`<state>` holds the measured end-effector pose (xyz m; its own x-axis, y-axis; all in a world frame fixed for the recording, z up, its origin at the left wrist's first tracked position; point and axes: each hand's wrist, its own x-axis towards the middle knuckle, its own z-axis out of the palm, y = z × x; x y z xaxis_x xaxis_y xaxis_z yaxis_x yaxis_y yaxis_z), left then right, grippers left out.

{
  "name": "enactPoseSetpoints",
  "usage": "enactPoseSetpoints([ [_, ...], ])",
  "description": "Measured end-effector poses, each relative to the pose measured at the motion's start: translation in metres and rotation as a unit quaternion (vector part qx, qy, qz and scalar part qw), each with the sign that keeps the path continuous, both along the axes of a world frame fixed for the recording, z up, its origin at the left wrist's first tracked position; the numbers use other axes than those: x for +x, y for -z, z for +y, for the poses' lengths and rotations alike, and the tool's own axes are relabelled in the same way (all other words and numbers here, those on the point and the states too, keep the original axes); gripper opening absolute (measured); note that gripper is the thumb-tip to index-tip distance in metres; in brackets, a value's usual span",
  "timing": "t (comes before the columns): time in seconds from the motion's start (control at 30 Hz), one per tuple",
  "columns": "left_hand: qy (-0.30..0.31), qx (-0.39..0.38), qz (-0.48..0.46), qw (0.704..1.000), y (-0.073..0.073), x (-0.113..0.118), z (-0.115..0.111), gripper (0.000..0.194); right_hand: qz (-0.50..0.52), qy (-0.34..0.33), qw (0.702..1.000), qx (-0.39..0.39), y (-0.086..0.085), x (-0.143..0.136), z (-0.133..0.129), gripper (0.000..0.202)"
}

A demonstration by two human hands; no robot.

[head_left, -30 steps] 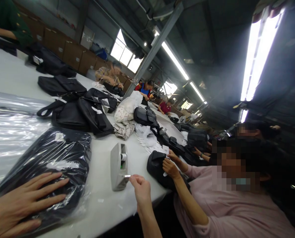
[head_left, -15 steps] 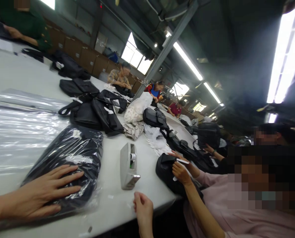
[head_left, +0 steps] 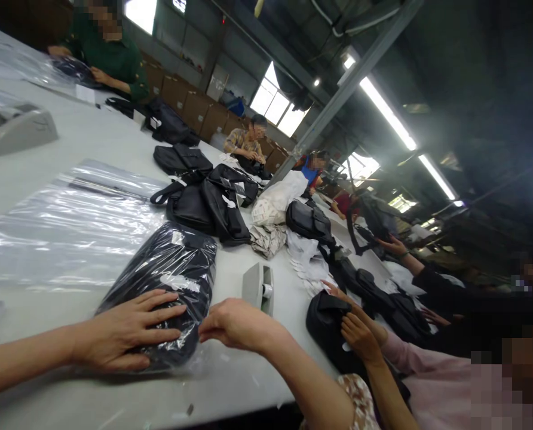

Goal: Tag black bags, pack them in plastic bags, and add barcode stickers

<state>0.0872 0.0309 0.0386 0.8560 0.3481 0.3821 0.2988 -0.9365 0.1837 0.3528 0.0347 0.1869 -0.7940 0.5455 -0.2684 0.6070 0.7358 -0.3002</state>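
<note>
My left hand point(head_left: 125, 328) lies flat, fingers spread, on a black bag wrapped in clear plastic point(head_left: 168, 272) on the white table point(head_left: 82, 149). My right hand point(head_left: 237, 322) sits at the bag's right end, fingers pinched together at the plastic edge; whether a piece of tape is between them I cannot tell. A grey tape dispenser point(head_left: 258, 286) stands just behind my right hand.
Clear plastic bags point(head_left: 64, 230) lie left of the wrapped bag. A pile of black bags point(head_left: 204, 200) and white paper point(head_left: 273, 206) fills the table's middle. A second tape dispenser point(head_left: 13, 126) is far left. A co-worker's hands point(head_left: 358, 331) handle a black bag at my right; other people work around the table.
My right hand has moved from the tape dispenser, back toward me, then left to the wrapped bag's end. My left hand stayed on the bag. The view swung left and down.
</note>
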Motion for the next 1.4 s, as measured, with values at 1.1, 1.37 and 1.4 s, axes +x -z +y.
enactPoseSetpoints([
  [1.1, 0.001, 0.0, 0.004, 1.0, -0.003, -0.006, 0.004, 0.051, 0.107, 0.097, 0.975, 0.171, 0.136, -0.017, -0.034, 0.072],
  [1.37, -0.148, 0.128, -0.01, 0.98, 0.019, -0.052, -0.05, 0.052, 0.084, 0.095, 0.971, 0.205, 0.166, -0.003, -0.027, 0.068],
  [1.4, -0.174, 0.124, -0.003, 0.977, 0.024, -0.055, -0.054, 0.06, 0.084, 0.095, 0.97, 0.208, 0.166, -0.003, -0.027, 0.068],
])
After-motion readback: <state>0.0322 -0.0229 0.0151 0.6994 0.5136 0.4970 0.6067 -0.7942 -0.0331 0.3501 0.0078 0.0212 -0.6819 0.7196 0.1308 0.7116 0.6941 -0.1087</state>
